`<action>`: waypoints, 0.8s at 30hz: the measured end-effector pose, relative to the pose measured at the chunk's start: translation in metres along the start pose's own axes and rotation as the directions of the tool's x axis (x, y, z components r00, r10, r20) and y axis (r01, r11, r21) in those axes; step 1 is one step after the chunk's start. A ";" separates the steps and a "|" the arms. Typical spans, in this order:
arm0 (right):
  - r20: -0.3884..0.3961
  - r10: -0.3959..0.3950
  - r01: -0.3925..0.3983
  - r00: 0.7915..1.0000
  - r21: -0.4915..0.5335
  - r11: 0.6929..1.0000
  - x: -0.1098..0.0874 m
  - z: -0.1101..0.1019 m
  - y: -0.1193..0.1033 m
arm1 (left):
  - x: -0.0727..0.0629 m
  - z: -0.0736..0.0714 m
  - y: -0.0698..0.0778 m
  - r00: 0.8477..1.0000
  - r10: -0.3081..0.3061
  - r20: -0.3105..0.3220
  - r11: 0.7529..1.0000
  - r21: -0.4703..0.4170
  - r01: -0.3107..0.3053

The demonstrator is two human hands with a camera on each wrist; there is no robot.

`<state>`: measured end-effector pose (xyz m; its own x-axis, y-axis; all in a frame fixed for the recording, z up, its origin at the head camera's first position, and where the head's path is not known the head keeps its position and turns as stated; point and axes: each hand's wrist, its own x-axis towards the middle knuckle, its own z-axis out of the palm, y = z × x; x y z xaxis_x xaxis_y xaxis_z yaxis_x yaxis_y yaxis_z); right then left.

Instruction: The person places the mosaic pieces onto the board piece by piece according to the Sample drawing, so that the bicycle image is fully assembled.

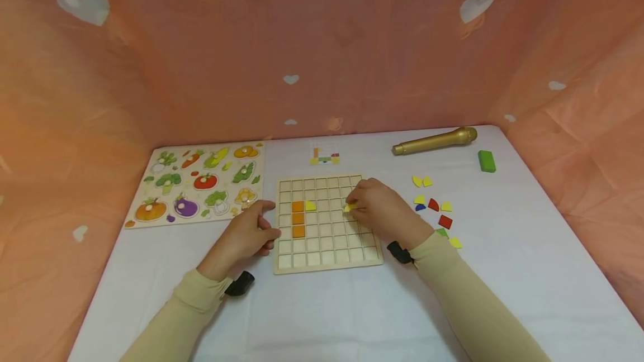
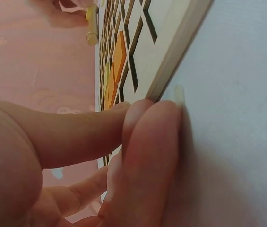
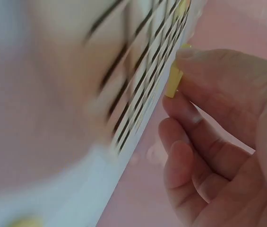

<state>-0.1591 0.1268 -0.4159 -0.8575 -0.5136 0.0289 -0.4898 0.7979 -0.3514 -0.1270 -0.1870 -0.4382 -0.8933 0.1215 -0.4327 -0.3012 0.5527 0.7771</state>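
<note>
A wooden grid board (image 1: 322, 270) lies on the white table. Three orange square tiles (image 1: 298, 218) fill cells in a column at its left, with a yellow quarter-circle tile (image 1: 310, 205) beside the top one. My left hand (image 1: 246, 232) holds the board's left edge; in the left wrist view the thumb and fingers (image 2: 154, 137) meet at its rim. Over the right part of the grid, my right hand (image 1: 379, 208) pinches a yellow tile (image 3: 174, 80) between thumb and index finger. Its full outline is partly covered by the fingertips.
Several loose yellow, red, blue and green tiles (image 1: 445, 222) lie right of the board. Behind it is a small pattern card (image 1: 324, 153). A vegetable puzzle board (image 1: 201, 205) is at left; a gold microphone (image 1: 435, 141) and green block (image 1: 486, 161) lie at back right.
</note>
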 end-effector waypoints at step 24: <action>0.034 -0.278 0.280 0.960 -0.056 0.958 0.026 0.059 -0.103 | -0.001 -0.002 0.004 1.000 0.016 0.010 1.000 0.022 -0.016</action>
<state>-0.1214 0.0123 -0.4341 -0.6815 -0.7258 0.0933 -0.7181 0.6386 -0.2767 -0.1274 -0.1867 -0.4339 -0.8946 0.1380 -0.4250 -0.2797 0.5687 0.7735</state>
